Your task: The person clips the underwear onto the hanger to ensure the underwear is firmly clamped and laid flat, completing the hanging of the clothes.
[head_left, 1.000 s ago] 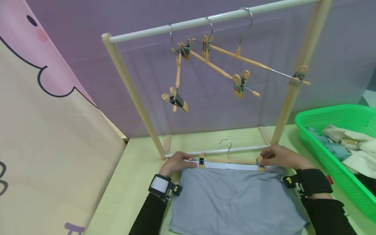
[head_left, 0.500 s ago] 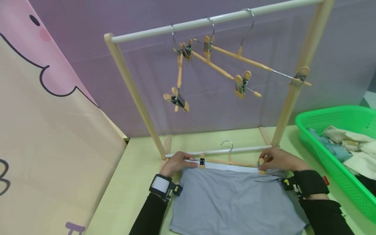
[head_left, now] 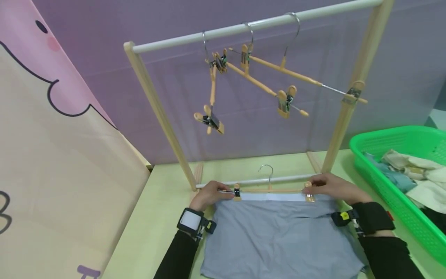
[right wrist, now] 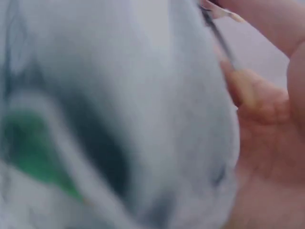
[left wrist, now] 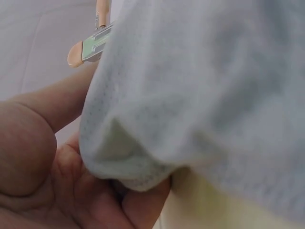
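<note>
A grey garment (head_left: 278, 236) with a white waistband strip lies spread on the table; whether it is a skirt or shorts I cannot tell. Along its top edge runs a wooden clip hanger (head_left: 270, 190), its hook pointing away. My left hand (head_left: 208, 195) grips the garment's left top corner, thumb in front, beside the left clip (head_left: 237, 192). In the left wrist view, some of its fingers are behind the cloth. At the other end, my right hand (head_left: 329, 188) pinches the right clip (head_left: 309, 197), which sits over the waistband. Cloth fills most of the right wrist view.
A wooden rack with a white top rail (head_left: 188, 38) stands behind, several clip hangers (head_left: 283, 69) hanging from it. Its lower rail (head_left: 289, 178) lies just beyond the hanger. A green basket (head_left: 359, 141) of clothes stands at the right.
The hanger has shifted slightly left along the waistband. My right hand has lowered and flattened over the right clip, and the white strip there lies straighter. My left hand has stayed put.
</note>
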`<state>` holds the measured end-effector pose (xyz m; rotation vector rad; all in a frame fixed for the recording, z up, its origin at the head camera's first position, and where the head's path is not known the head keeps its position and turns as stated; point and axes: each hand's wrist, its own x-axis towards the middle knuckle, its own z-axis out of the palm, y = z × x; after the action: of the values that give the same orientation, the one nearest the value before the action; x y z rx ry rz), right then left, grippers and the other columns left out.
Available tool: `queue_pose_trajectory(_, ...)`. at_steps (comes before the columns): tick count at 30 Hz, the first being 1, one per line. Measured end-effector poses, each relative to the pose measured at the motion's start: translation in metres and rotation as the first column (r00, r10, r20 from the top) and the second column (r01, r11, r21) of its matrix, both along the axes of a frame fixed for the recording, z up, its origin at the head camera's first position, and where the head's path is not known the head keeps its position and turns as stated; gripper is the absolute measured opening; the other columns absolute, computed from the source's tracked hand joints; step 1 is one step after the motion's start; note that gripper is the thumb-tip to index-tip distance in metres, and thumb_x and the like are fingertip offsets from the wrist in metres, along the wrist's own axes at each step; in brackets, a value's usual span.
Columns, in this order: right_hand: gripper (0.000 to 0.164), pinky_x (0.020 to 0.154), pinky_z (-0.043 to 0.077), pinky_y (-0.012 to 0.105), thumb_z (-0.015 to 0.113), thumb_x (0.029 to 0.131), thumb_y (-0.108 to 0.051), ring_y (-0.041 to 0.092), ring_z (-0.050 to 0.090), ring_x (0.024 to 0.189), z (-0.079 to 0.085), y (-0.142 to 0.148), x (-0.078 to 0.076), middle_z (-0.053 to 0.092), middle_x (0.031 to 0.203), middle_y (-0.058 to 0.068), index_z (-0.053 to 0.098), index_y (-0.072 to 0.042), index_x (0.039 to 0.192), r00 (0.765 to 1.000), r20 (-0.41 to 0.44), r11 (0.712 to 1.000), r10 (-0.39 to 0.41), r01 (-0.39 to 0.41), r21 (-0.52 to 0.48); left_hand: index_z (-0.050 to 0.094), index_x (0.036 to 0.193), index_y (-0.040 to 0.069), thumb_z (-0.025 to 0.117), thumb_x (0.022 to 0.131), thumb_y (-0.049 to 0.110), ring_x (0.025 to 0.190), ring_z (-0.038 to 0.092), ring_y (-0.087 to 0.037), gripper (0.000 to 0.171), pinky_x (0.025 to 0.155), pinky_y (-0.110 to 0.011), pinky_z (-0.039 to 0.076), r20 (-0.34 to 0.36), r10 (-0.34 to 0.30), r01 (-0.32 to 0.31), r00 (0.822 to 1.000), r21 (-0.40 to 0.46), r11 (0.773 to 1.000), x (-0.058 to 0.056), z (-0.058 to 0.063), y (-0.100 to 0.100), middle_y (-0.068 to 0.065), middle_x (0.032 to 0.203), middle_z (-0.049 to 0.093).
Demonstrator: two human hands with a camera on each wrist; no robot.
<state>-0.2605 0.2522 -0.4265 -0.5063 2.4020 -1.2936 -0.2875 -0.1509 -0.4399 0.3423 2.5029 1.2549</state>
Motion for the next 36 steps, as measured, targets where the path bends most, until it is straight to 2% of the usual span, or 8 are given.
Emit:
queue_pose_trajectory(5,0.029,0.085,0.05,0.034,0.054,0.103,-0.021,0.019,0.061,0.102,-0.002,0.003,0.0,0.062,0.113,0.018,0.062,0.004,0.116,0.998,0.049,0.991,0.044,-0.038,-0.126,0.075,0.105,0.003,0.075,0.089,0.022,0.095,0.062,-0.016,0.024,0.079,-0.029,0.049,-0.007,-0.013,0.013,1.0,0.017,1.0,0.001,0.0,0.0,-0.009,0.108,0.072)
queue_pose_trajectory(9,0.027,0.082,0.047,0.031,0.051,0.105,-0.018,0.017,0.061,0.101,-0.008,0.006,-0.003,0.061,0.111,0.018,0.059,0.007,0.112,0.996,0.06,0.985,0.061,-0.05,-0.162,0.075,0.104,0.001,0.072,0.092,0.019,0.09,0.063,-0.015,0.022,0.077,-0.028,0.05,-0.007,-0.022,0.022,1.0,0.046,0.999,0.001,-0.001,0.0,-0.01,0.103,0.072)
queue_pose_trajectory(12,0.027,0.081,0.046,0.031,0.049,0.105,-0.017,0.018,0.062,0.1,-0.012,0.007,-0.004,0.061,0.109,0.018,0.058,0.008,0.112,0.995,0.059,0.982,0.075,-0.063,-0.177,0.075,0.104,0.002,0.071,0.093,0.02,0.089,0.063,-0.015,0.022,0.077,-0.029,0.051,-0.03,-0.008,0.009,1.0,0.01,1.0,0.001,0.002,0.0,-0.009,0.101,0.073)
queue_pose_trajectory(17,0.03,0.085,0.047,0.029,0.049,0.106,-0.017,0.017,0.061,0.102,-0.017,0.008,-0.005,0.061,0.111,0.018,0.058,0.008,0.121,0.996,0.048,0.981,0.074,-0.064,-0.186,0.075,0.103,0.005,0.07,0.093,0.025,0.086,0.066,-0.018,0.023,0.076,-0.033,0.054,-0.107,0.028,-0.039,0.994,-0.108,0.993,0.002,0.014,-0.005,-0.008,0.099,0.073)
queue_pose_trajectory(24,0.035,0.089,0.049,0.029,0.05,0.105,-0.02,0.015,0.061,0.107,-0.018,0.01,-0.007,0.06,0.119,0.021,0.055,0.006,0.128,0.997,0.048,0.986,0.053,-0.045,-0.162,0.072,0.107,0.0,0.064,0.098,0.019,0.08,0.069,-0.023,0.023,0.073,-0.037,0.059,-0.1,0.085,-0.088,0.991,-0.027,0.996,-0.003,0.033,-0.021,-0.012,0.094,0.071)
queue_pose_trajectory(29,0.035,0.092,0.049,0.027,0.048,0.106,-0.018,0.004,0.06,0.111,-0.02,0.01,-0.008,0.06,0.127,0.02,0.054,0.008,0.129,0.996,0.059,0.979,0.063,-0.051,-0.197,0.072,0.107,0.0,0.063,0.098,0.015,0.079,0.069,-0.022,0.02,0.069,-0.032,0.057,-0.19,0.138,-0.142,0.972,-0.009,0.99,-0.003,0.045,-0.036,-0.014,0.095,0.071)
queue_pose_trajectory(33,0.036,0.099,0.048,0.034,0.047,0.106,-0.018,0.001,0.058,0.115,-0.022,0.01,-0.009,0.061,0.132,0.018,0.053,0.008,0.13,0.993,0.087,0.971,0.074,-0.052,-0.233,0.072,0.109,0.002,0.062,0.099,0.021,0.082,0.069,-0.022,0.024,0.069,-0.031,0.056,-0.259,0.181,-0.191,0.949,-0.014,0.981,0.004,0.064,-0.045,-0.014,0.097,0.072)
queue_pose_trajectory(36,0.035,0.1,0.047,0.038,0.048,0.106,-0.017,0.004,0.059,0.115,-0.023,0.01,-0.01,0.062,0.13,0.014,0.054,0.008,0.13,0.993,0.098,0.97,0.065,-0.04,-0.241,0.071,0.111,0.001,0.06,0.101,0.026,0.082,0.069,-0.023,0.028,0.071,-0.034,0.057,-0.296,0.236,-0.239,0.925,0.028,0.971,0.011,0.078,-0.052,-0.015,0.096,0.072)
